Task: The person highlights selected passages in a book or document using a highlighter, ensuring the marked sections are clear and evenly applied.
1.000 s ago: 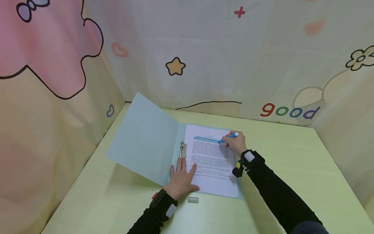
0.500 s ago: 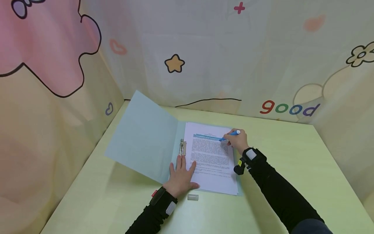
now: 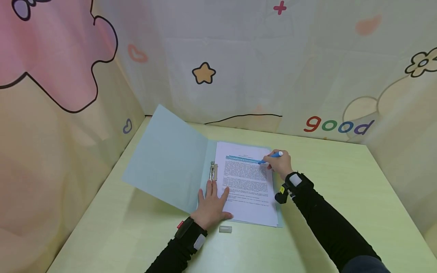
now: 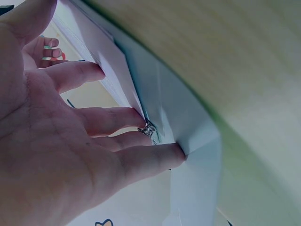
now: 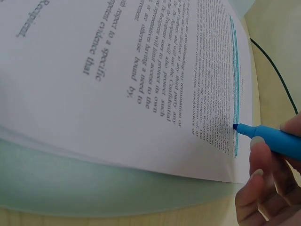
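Note:
A blue highlighter [image 3: 275, 154] is pinched by my right hand [image 3: 280, 163], its tip on or just over the upper text of a printed sheet [image 3: 246, 212]. Blue marked lines [image 5: 235, 70] run across the top of that text in the right wrist view. The sheet lies in an opened pale blue folder [image 3: 170, 159] with a metal clip [image 3: 213, 171] along its spine. My left hand [image 3: 210, 208] rests with spread fingers on the folder's spine and the sheet's lower left edge. In the left wrist view its fingertips [image 4: 176, 153] touch the folder.
A small grey cap-like cylinder [image 3: 225, 229] lies on the pale table [image 3: 341, 197] in front of the folder. The folder's left cover stands tilted up off the table. A printed curtain [image 3: 239, 76] hangs behind and at both sides.
My right hand has slid slightly to the right with the highlighter along the upper text. The left hand stays on the folder. The head view has tilted a little.

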`<action>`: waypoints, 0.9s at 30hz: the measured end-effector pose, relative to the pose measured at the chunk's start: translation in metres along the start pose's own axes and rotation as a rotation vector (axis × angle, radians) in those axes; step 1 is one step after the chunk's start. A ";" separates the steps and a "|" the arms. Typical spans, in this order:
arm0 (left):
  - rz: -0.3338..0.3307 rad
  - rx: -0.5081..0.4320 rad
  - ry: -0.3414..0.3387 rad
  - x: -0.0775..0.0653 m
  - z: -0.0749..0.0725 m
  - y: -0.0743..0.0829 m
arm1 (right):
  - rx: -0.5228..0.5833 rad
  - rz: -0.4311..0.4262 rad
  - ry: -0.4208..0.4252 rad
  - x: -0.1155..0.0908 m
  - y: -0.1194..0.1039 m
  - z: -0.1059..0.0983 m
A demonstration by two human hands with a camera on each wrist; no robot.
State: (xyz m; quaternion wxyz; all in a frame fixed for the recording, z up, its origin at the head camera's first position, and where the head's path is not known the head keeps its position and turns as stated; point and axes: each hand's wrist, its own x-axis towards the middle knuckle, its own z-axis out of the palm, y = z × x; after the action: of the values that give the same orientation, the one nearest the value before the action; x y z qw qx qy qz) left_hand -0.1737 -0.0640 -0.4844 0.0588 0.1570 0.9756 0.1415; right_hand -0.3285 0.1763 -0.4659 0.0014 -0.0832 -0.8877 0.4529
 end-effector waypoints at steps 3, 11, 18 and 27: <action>-0.001 0.007 0.005 0.000 0.000 0.000 | 0.005 0.007 0.002 0.001 0.002 0.000; 0.001 0.004 0.008 0.000 -0.001 0.000 | -0.003 0.012 0.013 0.004 0.005 -0.002; 0.000 0.004 -0.002 -0.001 -0.001 -0.001 | -0.007 -0.006 0.007 0.004 0.009 -0.005; 0.002 -0.016 -0.016 -0.002 -0.004 0.001 | 0.001 -0.020 0.006 0.004 0.013 -0.012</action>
State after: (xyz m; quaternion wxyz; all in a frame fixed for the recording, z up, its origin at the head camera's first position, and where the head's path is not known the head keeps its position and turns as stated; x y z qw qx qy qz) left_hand -0.1722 -0.0650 -0.4807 0.0677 0.1587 0.9738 0.1478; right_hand -0.3294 0.1936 -0.4697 0.0083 -0.0758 -0.8882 0.4532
